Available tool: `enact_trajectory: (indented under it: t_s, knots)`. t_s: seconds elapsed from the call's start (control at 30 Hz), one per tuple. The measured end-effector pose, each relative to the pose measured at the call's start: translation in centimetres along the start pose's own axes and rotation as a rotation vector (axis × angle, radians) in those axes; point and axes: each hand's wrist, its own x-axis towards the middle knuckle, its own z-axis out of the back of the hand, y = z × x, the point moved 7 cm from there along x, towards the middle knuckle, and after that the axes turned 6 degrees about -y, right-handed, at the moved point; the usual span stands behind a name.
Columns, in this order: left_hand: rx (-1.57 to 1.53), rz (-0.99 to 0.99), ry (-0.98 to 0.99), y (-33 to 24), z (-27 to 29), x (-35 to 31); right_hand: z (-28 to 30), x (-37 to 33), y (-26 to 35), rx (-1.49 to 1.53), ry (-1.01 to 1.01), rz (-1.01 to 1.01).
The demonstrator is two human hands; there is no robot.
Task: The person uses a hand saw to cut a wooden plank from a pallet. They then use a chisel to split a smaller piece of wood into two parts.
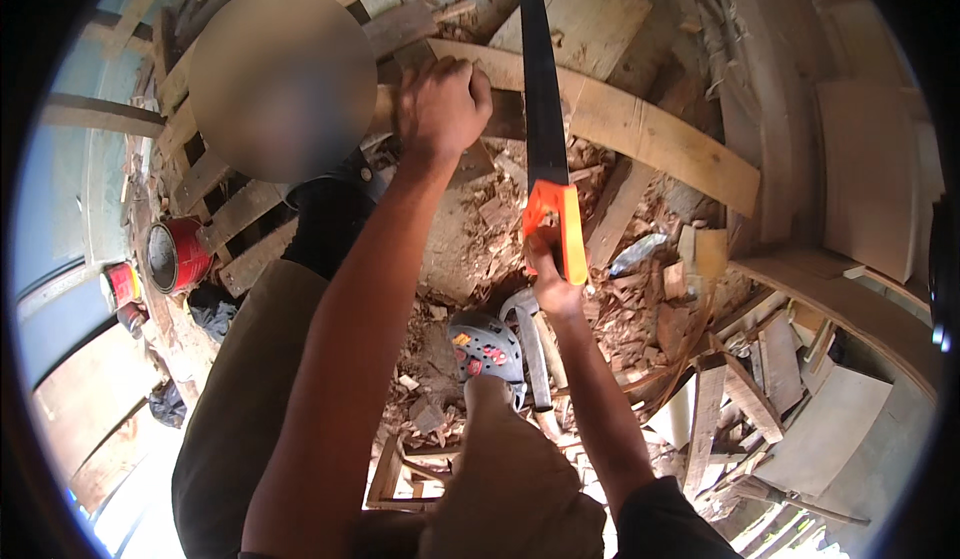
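Note:
My right hand (550,277) is closed around the orange handle (567,234) of a handsaw. Its long dark blade (543,79) points away from me and crosses a pale wooden plank (650,124); I cannot tell whether the teeth touch the wood. To the left of the blade, my left hand (445,104) is closed over a wooden board (507,114), with the thumb on the side toward the saw. The far fingers are partly hidden. That board lies close to the pale plank's left end.
Wood chips and offcuts cover the ground. My foot in a grey clog (488,349) stands below the saw. A red can (180,255) lies at left near slatted wood (245,209). Loose boards (825,429) are heaped at right. A round blur hides part of the upper left.

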Motion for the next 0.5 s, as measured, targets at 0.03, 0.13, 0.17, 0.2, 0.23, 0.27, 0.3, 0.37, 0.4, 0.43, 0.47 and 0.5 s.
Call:
enact_trajectory:
  t_s: [0.03, 0.13, 0.17, 0.2, 0.23, 0.27, 0.3, 0.37, 0.4, 0.43, 0.47, 0.5]
  knots:
    - [0.000, 0.009, -0.002, -0.2, -0.2, -0.2, 0.5, 0.1, 0.1, 0.007, 0.040, 0.002]
    - [0.013, 0.034, -0.015, -0.4, 0.2, -0.3, 0.9, 0.9, 1.1, 0.028, 0.152, -0.114]
    - [0.007, 0.036, -0.022, -0.3, 0.3, -0.1, 0.8, 1.0, 2.1, -0.022, 0.207, -0.105]
    - [-0.007, 0.040, -0.026, -0.3, 0.2, -0.2, 0.5, 1.0, 3.7, -0.080, 0.256, -0.097]
    - [-0.011, 0.042, -0.032, -0.2, 0.5, -0.2, 0.2, 1.2, 4.7, -0.104, 0.299, -0.126]
    - [-0.012, 0.037, -0.035, 0.0, 0.7, -0.2, 0.0, 1.5, 5.7, -0.129, 0.340, -0.156]
    - [-0.036, 0.034, -0.048, -0.4, 0.9, 0.0, 0.5, 1.8, 6.8, -0.164, 0.371, -0.181]
    - [-0.058, 0.037, -0.057, -0.5, 0.6, -0.3, 1.5, 2.8, 9.0, -0.445, 0.450, -0.226]
    - [-0.068, 0.034, -0.069, -0.5, 0.5, 0.2, 1.9, 3.5, 9.6, -0.433, 0.452, -0.233]
    - [-0.076, 0.027, -0.083, -0.6, 0.6, 0.1, 2.2, 3.8, 9.9, -0.421, 0.453, -0.241]
    - [-0.086, 0.020, -0.098, -0.8, 0.7, -0.1, 2.2, 3.8, 9.8, -0.408, 0.445, -0.261]
    - [-0.088, 0.014, -0.112, -0.9, 0.9, -0.1, 2.0, 3.7, 9.1, -0.391, 0.444, -0.282]
